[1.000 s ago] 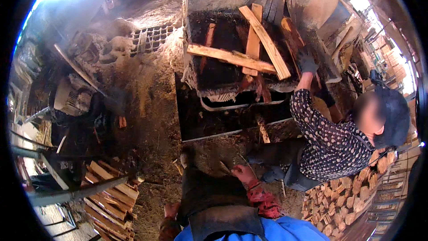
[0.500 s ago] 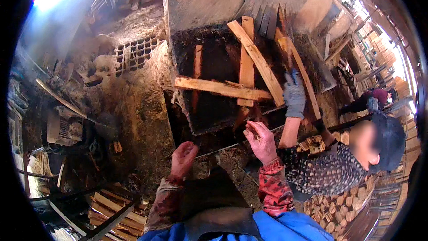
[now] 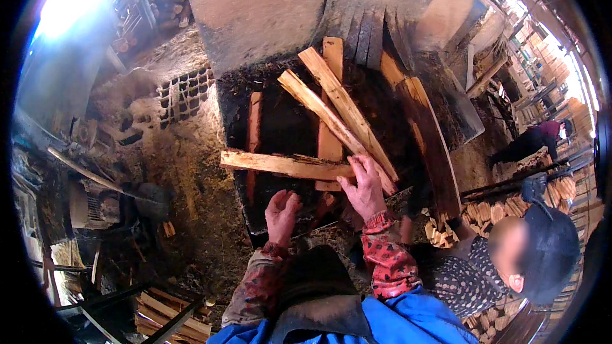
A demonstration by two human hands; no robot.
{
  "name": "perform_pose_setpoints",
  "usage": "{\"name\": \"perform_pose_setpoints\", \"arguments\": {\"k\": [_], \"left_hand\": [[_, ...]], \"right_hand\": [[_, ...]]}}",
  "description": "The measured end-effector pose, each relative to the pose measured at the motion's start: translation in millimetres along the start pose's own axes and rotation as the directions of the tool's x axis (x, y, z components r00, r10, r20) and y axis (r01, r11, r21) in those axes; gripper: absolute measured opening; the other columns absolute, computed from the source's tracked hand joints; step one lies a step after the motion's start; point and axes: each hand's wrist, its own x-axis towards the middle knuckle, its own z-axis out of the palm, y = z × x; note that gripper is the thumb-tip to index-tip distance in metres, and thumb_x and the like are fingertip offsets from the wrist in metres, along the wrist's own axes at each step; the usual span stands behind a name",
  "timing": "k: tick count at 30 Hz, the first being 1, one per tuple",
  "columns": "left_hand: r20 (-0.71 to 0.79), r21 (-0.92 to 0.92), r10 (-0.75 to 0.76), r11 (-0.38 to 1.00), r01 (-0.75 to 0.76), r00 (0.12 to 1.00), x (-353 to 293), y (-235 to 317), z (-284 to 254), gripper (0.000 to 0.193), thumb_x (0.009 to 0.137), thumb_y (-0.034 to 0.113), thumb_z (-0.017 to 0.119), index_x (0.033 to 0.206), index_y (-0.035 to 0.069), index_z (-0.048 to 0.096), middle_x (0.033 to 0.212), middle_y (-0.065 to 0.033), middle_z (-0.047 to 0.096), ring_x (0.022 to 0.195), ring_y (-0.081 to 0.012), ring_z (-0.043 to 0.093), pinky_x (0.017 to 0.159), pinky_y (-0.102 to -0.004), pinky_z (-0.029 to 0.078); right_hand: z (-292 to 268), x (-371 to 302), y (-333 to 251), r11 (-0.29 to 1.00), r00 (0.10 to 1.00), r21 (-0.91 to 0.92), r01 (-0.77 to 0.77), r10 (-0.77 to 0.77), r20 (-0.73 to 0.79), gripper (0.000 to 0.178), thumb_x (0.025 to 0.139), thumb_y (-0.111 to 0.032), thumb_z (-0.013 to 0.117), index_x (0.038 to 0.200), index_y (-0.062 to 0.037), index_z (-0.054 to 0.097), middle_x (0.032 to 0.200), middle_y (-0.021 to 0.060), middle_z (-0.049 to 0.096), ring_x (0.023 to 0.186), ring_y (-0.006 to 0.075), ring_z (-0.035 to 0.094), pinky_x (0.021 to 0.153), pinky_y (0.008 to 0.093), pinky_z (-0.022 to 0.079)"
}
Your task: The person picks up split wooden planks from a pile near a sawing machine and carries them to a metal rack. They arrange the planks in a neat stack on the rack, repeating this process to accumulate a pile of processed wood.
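Here the right hand (image 3: 364, 186) reaches forward over the dark opening of a pit (image 3: 280, 121), its fingers spread and laid on the near end of a long pale plank (image 3: 338, 129) that runs up and away to the left; whether the fingers curl round the wood or only press on top of it cannot be told from above. The left hand (image 3: 281, 213) hovers lower and to the left, palm half open with the fingers loosely bent, holding nothing, just short of a second split plank (image 3: 284, 164) that lies crosswise over the pit's front edge. Several more boards lie across the opening, among them an upright plank (image 3: 331, 95) set under the diagonal ones and a broad dark slab (image 3: 426, 137) leaning along the right side. Both forearms wear patterned red sleeves (image 3: 382, 261) above a blue garment. To the lower right a co-worker in a dotted top (image 3: 472, 280) crouches beside stacked firewood (image 3: 491, 207). On the left, a wall of perforated bricks (image 3: 182, 92) borders the earthen ground.
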Motion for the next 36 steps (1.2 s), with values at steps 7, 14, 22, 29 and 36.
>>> {"name": "perform_pose_setpoints", "arguments": {"k": [7,14,22,29,36], "left_hand": [[-0.068,-0.357,-0.107,0.931,0.076,0.992,22.1,7.5,32.4,0.041,0.092,0.018,0.063,0.123,-0.006,0.048,0.113,-0.0119,0.06,0.103,-0.0197,0.06,0.091,-0.0361,0.051],[-0.162,-0.365,-0.171,0.925,0.102,0.972,49.9,12.3,65.6,0.042,0.091,0.021,0.065,0.125,0.001,0.05,0.113,-0.0083,0.059,0.098,-0.0198,0.059,0.086,-0.0342,0.047],[-0.117,-0.155,0.193,0.965,-0.21,0.974,83.5,49.9,81.2,0.029,0.088,0.01,0.067,0.113,-0.004,0.062,0.104,-0.0037,0.066,0.09,-0.0105,0.059,0.082,-0.0245,0.046],[0.232,0.025,0.301,0.949,-0.315,0.925,134.6,85.3,136.2,0.028,0.088,0.006,0.064,0.113,-0.005,0.059,0.103,-0.0044,0.065,0.089,-0.0082,0.058,0.08,-0.023,0.047],[0.059,0.528,0.329,0.791,-0.31,0.942,143.9,25.7,158.6,0.058,0.074,0.019,0.074,0.123,0.0,0.051,0.11,-0.0198,0.065,0.105,-0.0336,0.062,0.089,-0.0371,0.048]], "right_hand": [[-8.6,71.5,59.9,0.943,0.989,-0.317,-0.1,0.129,0.072,0.087,0.067,-0.035,0.081,0.137,-0.0017,0.041,0.129,0.0241,0.045,0.12,0.0404,0.046,0.098,0.0459,0.042],[13.3,71.0,110.3,0.966,0.957,-0.047,-0.253,0.257,0.132,0.091,0.065,-0.027,0.082,0.141,-0.0039,0.038,0.126,0.0235,0.053,0.114,0.0344,0.056,0.097,0.0383,0.044],[-29.6,30.2,87.0,0.774,0.943,0.547,-0.32,0.316,0.104,0.058,0.079,-0.017,0.077,0.125,0.0038,0.047,0.108,0.0135,0.065,0.1,0.0212,0.064,0.085,0.0346,0.052],[-40.3,17.6,102.5,0.73,0.948,0.62,-0.288,0.309,0.077,0.058,0.082,-0.016,0.075,0.128,0.004,0.045,0.114,0.014,0.061,0.097,0.02,0.064,0.085,0.0332,0.053],[-17.2,16.9,110.4,0.686,0.924,0.634,-0.358,0.358,0.134,0.05,0.085,-0.008,0.07,0.128,0.001,0.046,0.115,0.0111,0.061,0.095,0.0215,0.065,0.081,0.0336,0.054]]}}
